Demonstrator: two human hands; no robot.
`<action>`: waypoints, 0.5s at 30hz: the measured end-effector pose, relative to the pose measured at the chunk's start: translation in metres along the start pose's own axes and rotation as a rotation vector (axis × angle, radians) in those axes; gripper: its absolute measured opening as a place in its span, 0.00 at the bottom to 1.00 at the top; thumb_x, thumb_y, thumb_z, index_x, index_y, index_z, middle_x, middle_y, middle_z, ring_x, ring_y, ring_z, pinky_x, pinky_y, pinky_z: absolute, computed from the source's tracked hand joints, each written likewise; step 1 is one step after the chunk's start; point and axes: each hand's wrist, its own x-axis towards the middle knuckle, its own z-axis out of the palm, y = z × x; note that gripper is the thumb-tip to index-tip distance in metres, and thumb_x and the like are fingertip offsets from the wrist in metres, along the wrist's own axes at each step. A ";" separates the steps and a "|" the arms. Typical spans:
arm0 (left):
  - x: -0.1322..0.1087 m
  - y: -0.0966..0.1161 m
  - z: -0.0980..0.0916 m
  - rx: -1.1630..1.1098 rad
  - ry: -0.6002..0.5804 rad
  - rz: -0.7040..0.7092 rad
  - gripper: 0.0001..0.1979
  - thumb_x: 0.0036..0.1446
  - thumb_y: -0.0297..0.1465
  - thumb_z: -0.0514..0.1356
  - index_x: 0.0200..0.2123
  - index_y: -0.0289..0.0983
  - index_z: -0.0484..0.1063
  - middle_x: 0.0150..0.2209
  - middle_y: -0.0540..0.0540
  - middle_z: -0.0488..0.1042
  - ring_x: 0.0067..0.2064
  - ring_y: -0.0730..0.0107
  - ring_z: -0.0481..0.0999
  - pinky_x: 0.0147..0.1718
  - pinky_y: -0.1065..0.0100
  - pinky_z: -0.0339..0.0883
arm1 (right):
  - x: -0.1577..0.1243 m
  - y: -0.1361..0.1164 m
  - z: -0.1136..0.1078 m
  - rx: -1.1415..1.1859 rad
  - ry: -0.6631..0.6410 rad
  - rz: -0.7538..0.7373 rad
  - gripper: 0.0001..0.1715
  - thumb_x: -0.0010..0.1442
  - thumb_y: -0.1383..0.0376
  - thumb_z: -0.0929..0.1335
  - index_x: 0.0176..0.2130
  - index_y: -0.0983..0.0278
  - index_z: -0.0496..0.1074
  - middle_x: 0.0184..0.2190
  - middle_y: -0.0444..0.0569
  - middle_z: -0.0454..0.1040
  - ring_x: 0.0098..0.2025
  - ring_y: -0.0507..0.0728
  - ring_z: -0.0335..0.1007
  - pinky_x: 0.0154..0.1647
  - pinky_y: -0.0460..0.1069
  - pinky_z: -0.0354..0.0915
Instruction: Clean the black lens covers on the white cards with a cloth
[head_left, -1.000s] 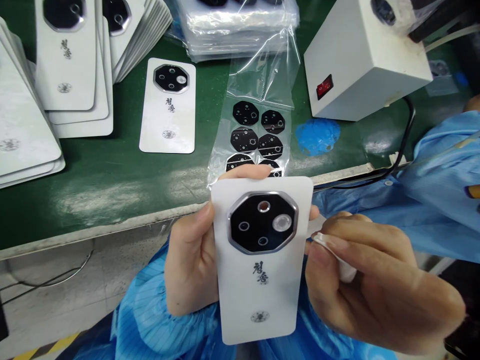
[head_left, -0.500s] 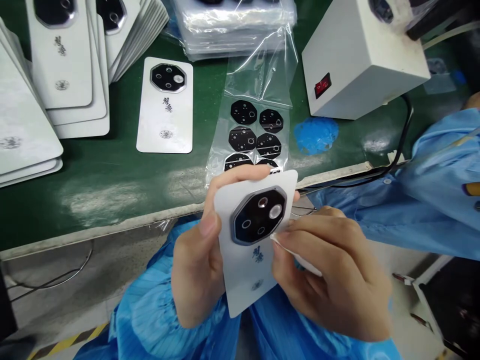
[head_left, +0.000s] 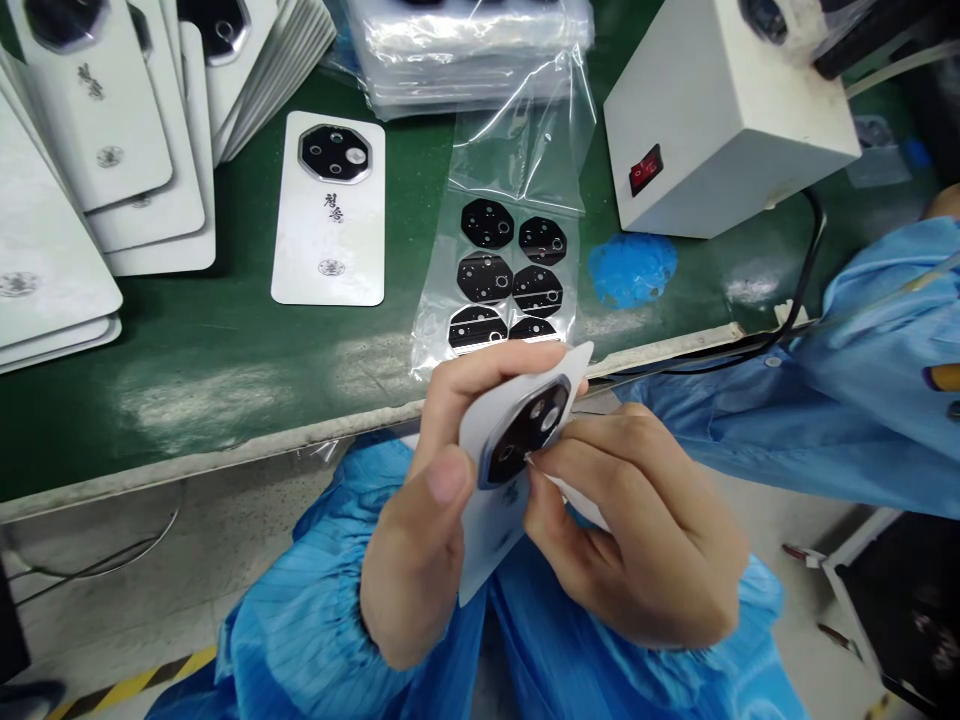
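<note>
Entry: white card bearing an octagonal black lens plate, tilted for close access, held steady in your left fingers; your right fingers pinched a white wipe precisely against the plate.

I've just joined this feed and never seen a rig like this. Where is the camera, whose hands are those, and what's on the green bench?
The single view comes from a camera worn on a person's head, looking down at their two bare hands. The left hand holds a white rectangular panel, tilted, with a black octagonal lens plate set in it. The right hand pinches a white wipe against that plate. On the green bench lie stacks of matching white panels, one separate white panel, a clear plastic bag of black octagonal pieces, a blue lump and a white box with a red switch.
</note>
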 end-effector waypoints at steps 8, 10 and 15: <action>0.005 -0.002 0.003 0.086 0.091 0.017 0.14 0.56 0.39 0.51 0.45 0.46 0.69 0.42 0.48 0.72 0.46 0.56 0.69 0.46 0.56 0.63 | 0.004 0.001 0.003 -0.076 -0.064 -0.047 0.08 0.51 0.78 0.65 0.28 0.66 0.67 0.25 0.47 0.70 0.30 0.55 0.68 0.27 0.51 0.67; 0.005 -0.003 0.003 0.094 0.105 0.007 0.15 0.55 0.41 0.52 0.45 0.46 0.69 0.42 0.48 0.71 0.45 0.55 0.69 0.46 0.56 0.63 | 0.002 0.002 0.005 -0.097 -0.045 -0.046 0.07 0.52 0.77 0.64 0.28 0.66 0.67 0.26 0.48 0.70 0.30 0.55 0.69 0.27 0.51 0.67; 0.007 -0.007 0.002 0.052 0.100 0.021 0.16 0.55 0.40 0.50 0.45 0.45 0.68 0.41 0.46 0.71 0.45 0.53 0.70 0.48 0.53 0.64 | -0.002 0.002 0.009 -0.177 -0.027 -0.060 0.06 0.54 0.75 0.66 0.29 0.66 0.67 0.25 0.48 0.70 0.28 0.53 0.66 0.24 0.49 0.63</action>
